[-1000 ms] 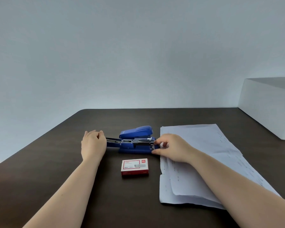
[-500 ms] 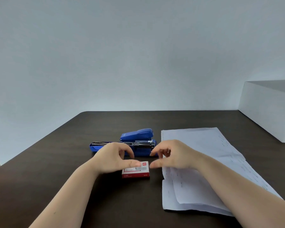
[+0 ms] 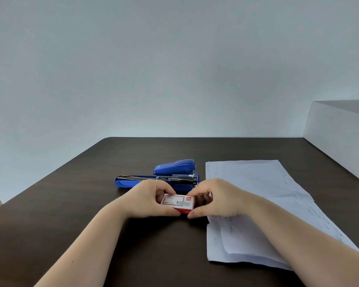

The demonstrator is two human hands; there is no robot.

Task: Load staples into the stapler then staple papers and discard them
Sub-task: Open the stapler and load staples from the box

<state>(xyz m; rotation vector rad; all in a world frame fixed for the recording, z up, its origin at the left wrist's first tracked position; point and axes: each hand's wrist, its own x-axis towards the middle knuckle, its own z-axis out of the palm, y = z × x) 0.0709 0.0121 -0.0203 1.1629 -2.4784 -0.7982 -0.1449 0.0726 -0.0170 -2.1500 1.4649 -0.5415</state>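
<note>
A small red and white staple box (image 3: 178,201) is held between both hands just above the dark table. My left hand (image 3: 151,200) grips its left end, fingers curled over the top and thumb underneath. My right hand (image 3: 214,198) pinches its right end the same way. Right behind the box lies the blue stapler (image 3: 160,177), its metal staple tray pulled out to the left and its top raised. A loose stack of white papers (image 3: 257,195) lies to the right, under my right forearm.
The dark brown table (image 3: 71,214) has a rounded far left corner and ends at a pale wall. A large white box (image 3: 340,139) stands at the far right edge of the table.
Both hands left the stapler, whose tray now sticks out to the left. They came forward to the staple box and have taken hold of it at its two ends.
</note>
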